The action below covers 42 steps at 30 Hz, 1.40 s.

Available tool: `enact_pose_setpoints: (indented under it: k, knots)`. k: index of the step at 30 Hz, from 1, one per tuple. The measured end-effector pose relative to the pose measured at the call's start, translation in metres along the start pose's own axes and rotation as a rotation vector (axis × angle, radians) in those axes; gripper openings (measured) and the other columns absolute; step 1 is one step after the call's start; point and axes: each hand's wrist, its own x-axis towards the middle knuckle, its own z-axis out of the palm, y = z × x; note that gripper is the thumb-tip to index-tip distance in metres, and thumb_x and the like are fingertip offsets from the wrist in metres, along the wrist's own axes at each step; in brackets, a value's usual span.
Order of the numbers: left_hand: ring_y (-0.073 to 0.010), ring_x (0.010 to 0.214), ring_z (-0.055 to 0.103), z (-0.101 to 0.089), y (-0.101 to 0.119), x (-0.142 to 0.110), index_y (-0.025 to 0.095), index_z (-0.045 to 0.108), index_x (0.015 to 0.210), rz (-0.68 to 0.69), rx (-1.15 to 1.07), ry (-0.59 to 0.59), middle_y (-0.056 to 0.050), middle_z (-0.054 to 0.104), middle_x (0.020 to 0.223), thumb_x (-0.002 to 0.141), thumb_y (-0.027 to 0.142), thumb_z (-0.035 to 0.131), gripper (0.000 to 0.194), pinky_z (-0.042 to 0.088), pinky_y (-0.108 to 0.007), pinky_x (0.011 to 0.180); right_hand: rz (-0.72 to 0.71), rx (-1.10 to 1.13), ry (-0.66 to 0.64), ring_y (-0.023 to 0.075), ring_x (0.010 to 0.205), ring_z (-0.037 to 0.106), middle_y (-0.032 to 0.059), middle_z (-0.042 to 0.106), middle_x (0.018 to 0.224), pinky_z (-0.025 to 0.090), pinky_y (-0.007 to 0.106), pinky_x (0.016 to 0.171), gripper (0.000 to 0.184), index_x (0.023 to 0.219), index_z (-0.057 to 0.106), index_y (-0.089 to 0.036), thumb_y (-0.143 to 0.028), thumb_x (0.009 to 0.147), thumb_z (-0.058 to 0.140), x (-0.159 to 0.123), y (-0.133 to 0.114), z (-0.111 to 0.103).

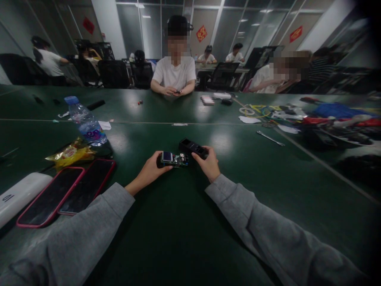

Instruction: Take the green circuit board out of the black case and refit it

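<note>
Near the middle of the green table (166, 234), my left hand (151, 167) grips a small circuit board (179, 159) by its left end. A little screen (167, 156) sits on the board's left part, with chips and connectors exposed to the right. My right hand (209, 162) is closed round the right end of a black plastic casing (190, 145), thumb on its near side. Openings show in the casing's upper face. The board's right end lies close to the casing's left part; whether they touch I cannot tell.
At left are a water bottle (87, 123), a yellow snack packet (71, 154), two red-edged phones (50, 198) and a white power bank (22, 194). A wrench (270, 138) and heaped cables (297, 115) lie at right. Across the table sits a person in a white shirt (175, 71).
</note>
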Motion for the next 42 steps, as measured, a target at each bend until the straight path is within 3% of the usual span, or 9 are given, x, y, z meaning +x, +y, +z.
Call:
enact_pose_setpoints:
  k: [6, 13, 19, 24, 30, 36, 42]
  knots:
    - [-0.0249, 0.108, 0.06, 0.0, 0.002, 0.0, 0.019, 0.051, 0.116, -0.012, 0.024, 0.008, -0.008, 0.062, 0.117, 0.076, 0.037, 0.073, 0.049, 0.049, -0.044, 0.093, 0.045, -0.003, -0.024, 0.0325, 0.11, 0.055, 0.0108, 0.062, 0.113, 0.036, 0.06, 0.096, 0.054, 0.118, 0.049, -0.022, -0.038, 0.07, 0.069, -0.003, -0.014, -0.004]
    - [-0.025, 0.105, 0.061, 0.0, 0.004, 0.001, 0.02, 0.051, 0.113, -0.048, 0.068, 0.013, -0.008, 0.063, 0.114, 0.074, 0.037, 0.074, 0.048, 0.05, -0.043, 0.089, -0.022, 0.129, -0.13, 0.027, 0.105, 0.062, 0.0133, 0.061, 0.118, 0.049, 0.047, 0.093, 0.056, 0.126, 0.046, -0.017, -0.029, 0.075, 0.062, -0.001, -0.011, -0.004]
    - [-0.0252, 0.104, 0.062, 0.001, 0.005, 0.0, 0.019, 0.05, 0.115, -0.024, 0.069, 0.001, -0.009, 0.063, 0.114, 0.075, 0.036, 0.074, 0.049, 0.05, -0.044, 0.089, -0.089, 0.011, -0.139, 0.0309, 0.104, 0.064, 0.0171, 0.064, 0.116, 0.051, 0.05, 0.092, 0.055, 0.127, 0.049, -0.013, -0.028, 0.076, 0.063, -0.004, -0.019, -0.005]
    - [-0.0235, 0.109, 0.06, 0.001, 0.006, -0.001, 0.021, 0.05, 0.121, 0.031, 0.056, -0.021, -0.008, 0.06, 0.119, 0.078, 0.033, 0.07, 0.049, 0.048, -0.044, 0.094, -0.124, 0.037, -0.065, 0.0284, 0.104, 0.065, 0.0137, 0.066, 0.118, 0.052, 0.049, 0.092, 0.053, 0.129, 0.051, -0.016, -0.03, 0.079, 0.065, -0.007, -0.025, -0.009]
    - [-0.0236, 0.106, 0.061, 0.0, 0.005, -0.001, 0.02, 0.053, 0.116, 0.018, 0.06, 0.002, -0.007, 0.062, 0.115, 0.078, 0.033, 0.071, 0.044, 0.049, -0.044, 0.092, -0.336, 0.066, 0.012, 0.0233, 0.117, 0.06, 0.0066, 0.065, 0.123, 0.047, 0.045, 0.104, 0.035, 0.119, 0.063, -0.025, -0.035, 0.086, 0.061, -0.014, -0.046, -0.02]
    - [-0.0263, 0.104, 0.061, 0.001, 0.005, -0.002, 0.02, 0.05, 0.113, -0.022, 0.093, 0.007, -0.009, 0.062, 0.114, 0.074, 0.04, 0.074, 0.049, 0.05, -0.045, 0.088, -0.305, 0.088, 0.018, 0.0237, 0.113, 0.062, 0.0058, 0.066, 0.121, 0.05, 0.046, 0.101, 0.036, 0.118, 0.065, -0.027, -0.039, 0.085, 0.064, -0.018, -0.051, -0.021]
    - [-0.0265, 0.101, 0.061, 0.002, 0.004, -0.002, 0.02, 0.047, 0.113, -0.012, 0.159, 0.007, -0.01, 0.06, 0.112, 0.074, 0.042, 0.073, 0.052, 0.051, -0.043, 0.083, -0.306, 0.088, -0.066, 0.024, 0.111, 0.063, 0.0055, 0.067, 0.119, 0.051, 0.046, 0.099, 0.038, 0.119, 0.064, -0.028, -0.041, 0.083, 0.066, -0.018, -0.049, -0.021]
